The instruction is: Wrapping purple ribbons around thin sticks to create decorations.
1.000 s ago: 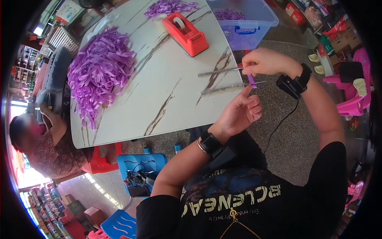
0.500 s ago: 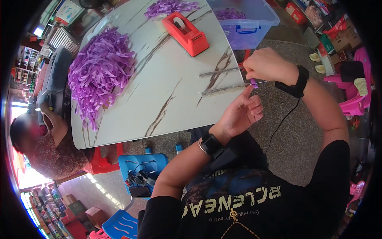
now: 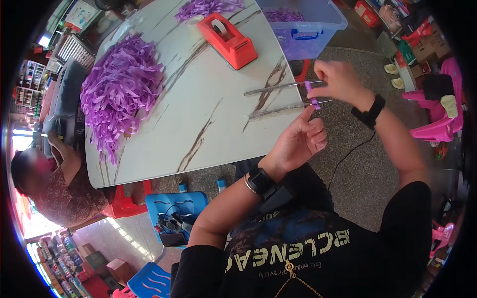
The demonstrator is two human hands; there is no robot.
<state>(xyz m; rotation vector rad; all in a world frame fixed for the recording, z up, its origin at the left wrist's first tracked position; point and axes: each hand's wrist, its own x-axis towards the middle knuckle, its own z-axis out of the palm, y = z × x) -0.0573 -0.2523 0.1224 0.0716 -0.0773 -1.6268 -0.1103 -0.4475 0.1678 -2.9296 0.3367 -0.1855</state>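
Observation:
Two thin metal rods, a far one [image 3: 278,88] and a near one [image 3: 276,112], jut past the right edge of the white marbled table [image 3: 213,144]. Clear tape seems to cover the near rod on the tabletop. A short purple ribbon [image 3: 313,101] spans both rods just off the edge. My left hand [image 3: 300,139] presses a raised fingertip on the ribbon at the near rod, its other fingers curled. My right hand [image 3: 340,82] bends around the far rod, thumb against the ribbon; its fingertips are partly hidden.
A large purple ribbon heap [image 3: 121,89] lies on the table's left, a smaller one [image 3: 208,7] at the back. Near them stands a red tape dispenser [image 3: 228,42]. A clear plastic bin [image 3: 308,42] is beyond the right edge. Another person [image 3: 62,184] sits at left.
My right hand has loosened from a closer grip, its thumb parting from the fingers. The ribbon, seen only at the near rod before, now stretches to the far rod. My left hand stays.

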